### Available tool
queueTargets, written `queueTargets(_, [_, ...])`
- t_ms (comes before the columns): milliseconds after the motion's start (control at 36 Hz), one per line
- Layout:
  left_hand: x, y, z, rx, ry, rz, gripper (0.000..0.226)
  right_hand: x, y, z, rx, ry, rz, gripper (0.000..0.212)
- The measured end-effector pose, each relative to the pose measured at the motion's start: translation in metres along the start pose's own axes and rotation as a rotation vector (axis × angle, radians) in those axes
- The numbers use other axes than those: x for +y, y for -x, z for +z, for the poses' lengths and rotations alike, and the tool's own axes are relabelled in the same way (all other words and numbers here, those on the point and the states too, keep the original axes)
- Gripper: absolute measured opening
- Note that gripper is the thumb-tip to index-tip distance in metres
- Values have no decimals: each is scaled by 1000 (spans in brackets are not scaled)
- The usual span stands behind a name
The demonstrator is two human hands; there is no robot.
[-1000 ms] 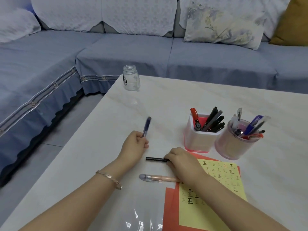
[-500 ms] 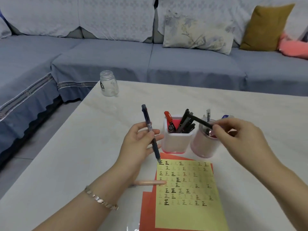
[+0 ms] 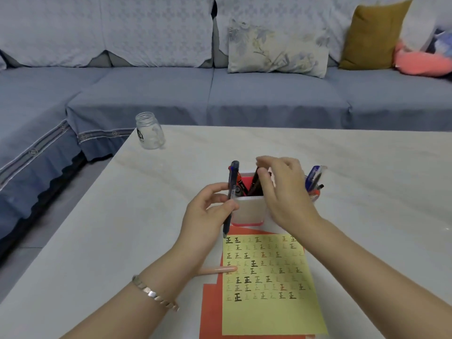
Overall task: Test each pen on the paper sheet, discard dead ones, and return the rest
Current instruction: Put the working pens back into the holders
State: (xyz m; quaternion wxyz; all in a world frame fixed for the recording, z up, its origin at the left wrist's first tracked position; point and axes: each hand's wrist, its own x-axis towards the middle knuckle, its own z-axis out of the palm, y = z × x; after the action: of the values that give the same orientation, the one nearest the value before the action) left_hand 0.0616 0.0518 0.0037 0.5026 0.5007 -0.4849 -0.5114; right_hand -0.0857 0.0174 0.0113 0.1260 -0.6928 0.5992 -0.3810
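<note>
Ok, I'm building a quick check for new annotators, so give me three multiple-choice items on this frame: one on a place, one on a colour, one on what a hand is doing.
1. Where is the peach pen? A. in the left hand B. flat on the table, one end at the yellow sheet's left edge C. standing upright
2. What colour is the sheet bearing the test marks? A. yellow B. white C. green
3. What is the left hand doing? A. lying flat, holding nothing B. pressing the sheet C. gripping a dark blue pen, tip down

1 B: it lies by the left forearm.
2 A: the marked sheet is yellow, over a red sheet.
3 C: the hand wraps the pen's barrel.
</note>
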Motion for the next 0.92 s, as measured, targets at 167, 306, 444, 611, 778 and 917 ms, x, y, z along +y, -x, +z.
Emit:
queueTargets(167, [0, -2, 20, -141, -40, 69, 29, -15, 29, -28, -77, -510, 58, 12])
queueTargets(306, [-7, 2, 33, -258, -140, 99, 30, -1, 38, -38, -25, -503, 150, 12])
queueTargets(444, [-27, 5, 15, -273, -466, -165, 21, 4, 29, -71, 360, -509, 6, 31])
queueTargets(611, [-52, 4, -25, -315, -1063, -164, 34, 28, 13, -72, 374, -147, 10, 27])
queueTargets(778, [-60, 6, -49, -385, -1244, -201, 24, 44, 12, -36, 20, 177, 134, 38])
queueTargets(917, [-64, 9, -65, -420, -1349, -207, 25, 42, 7, -33, -122, 484, 165, 33])
